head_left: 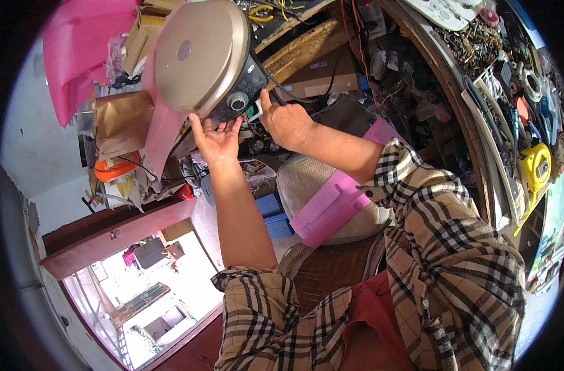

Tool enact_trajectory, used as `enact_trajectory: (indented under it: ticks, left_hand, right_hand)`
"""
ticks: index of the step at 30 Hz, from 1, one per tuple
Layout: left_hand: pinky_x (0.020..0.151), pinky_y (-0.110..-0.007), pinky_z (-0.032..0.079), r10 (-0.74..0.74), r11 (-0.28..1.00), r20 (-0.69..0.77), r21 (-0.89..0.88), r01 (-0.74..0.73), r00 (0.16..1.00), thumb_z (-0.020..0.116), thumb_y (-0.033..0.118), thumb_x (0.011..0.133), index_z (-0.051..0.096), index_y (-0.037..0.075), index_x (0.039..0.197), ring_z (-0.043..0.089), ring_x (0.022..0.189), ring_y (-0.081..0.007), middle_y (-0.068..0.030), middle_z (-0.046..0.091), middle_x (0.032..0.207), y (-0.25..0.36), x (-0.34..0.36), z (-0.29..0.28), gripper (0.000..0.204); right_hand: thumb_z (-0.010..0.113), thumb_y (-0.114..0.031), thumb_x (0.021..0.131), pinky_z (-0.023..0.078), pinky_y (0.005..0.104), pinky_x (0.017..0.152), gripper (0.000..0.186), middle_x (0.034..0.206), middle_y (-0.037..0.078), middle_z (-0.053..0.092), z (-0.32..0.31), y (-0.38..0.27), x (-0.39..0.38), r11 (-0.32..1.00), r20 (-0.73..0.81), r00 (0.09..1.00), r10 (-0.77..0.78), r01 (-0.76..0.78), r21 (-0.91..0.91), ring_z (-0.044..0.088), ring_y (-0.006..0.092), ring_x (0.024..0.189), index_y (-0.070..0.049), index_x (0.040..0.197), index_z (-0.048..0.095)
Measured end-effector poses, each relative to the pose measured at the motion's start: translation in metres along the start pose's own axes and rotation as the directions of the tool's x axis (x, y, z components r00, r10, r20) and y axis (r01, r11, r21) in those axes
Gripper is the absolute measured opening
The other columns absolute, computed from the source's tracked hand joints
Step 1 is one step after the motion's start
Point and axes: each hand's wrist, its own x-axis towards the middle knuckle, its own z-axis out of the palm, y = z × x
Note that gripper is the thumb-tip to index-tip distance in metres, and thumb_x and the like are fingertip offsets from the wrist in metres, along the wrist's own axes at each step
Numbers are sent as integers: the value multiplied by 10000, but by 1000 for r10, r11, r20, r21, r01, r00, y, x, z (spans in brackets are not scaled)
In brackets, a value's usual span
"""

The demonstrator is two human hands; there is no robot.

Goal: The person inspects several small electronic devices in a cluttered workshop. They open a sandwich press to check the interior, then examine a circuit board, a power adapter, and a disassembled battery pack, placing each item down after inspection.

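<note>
A round electric cooking pan [198, 59] with a beige-gold lid is tilted up at the upper middle. Its dark control panel [248, 86] carries a silver knob [237, 101] and faces me. My left hand [218, 141] has its palm up and fingers bent against the pan's lower rim, with the thumb at the lid edge. At the panel's right end, my right hand [287, 125] has curled fingers, and the index finger touches the casing. Beside it a pale handle-like piece [256, 111] juts from the pan. What lies under the pan is hidden.
Cardboard [313, 74] and tangled cables lie behind the pan. To the right, a cluttered bench holds tools and a yellow tape measure [535, 166]. A padded chair [307, 185] with pink plastic sheet [331, 207] is below my arms. A paper bag [122, 123] stands left.
</note>
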Motion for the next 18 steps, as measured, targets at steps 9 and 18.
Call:
enact_trajectory:
  ticks: [9,18]
  left_hand:
    - [1091,-604,118,-60,998,21,-22,61,998,780,540,657,-67,110,1470,-81,1401,-397,-221,-148,1493,1,-3,2,1251]
    - [1086,-608,157,-87,995,-14,-55,86,996,767,544,667,-56,94,1469,-42,1404,-394,-228,-113,1501,2,-6,1,1234]
  right_hand:
    - [539,-155,825,532,410,611,670,857,222,646,12,-1,-4,998,-45,999,-16,19,58,658,337,683,146,1357,266]
    - [593,-153,833,530,397,654,529,888,224,649,21,-9,-2,896,-98,995,0,44,442,669,326,746,66,1284,424]
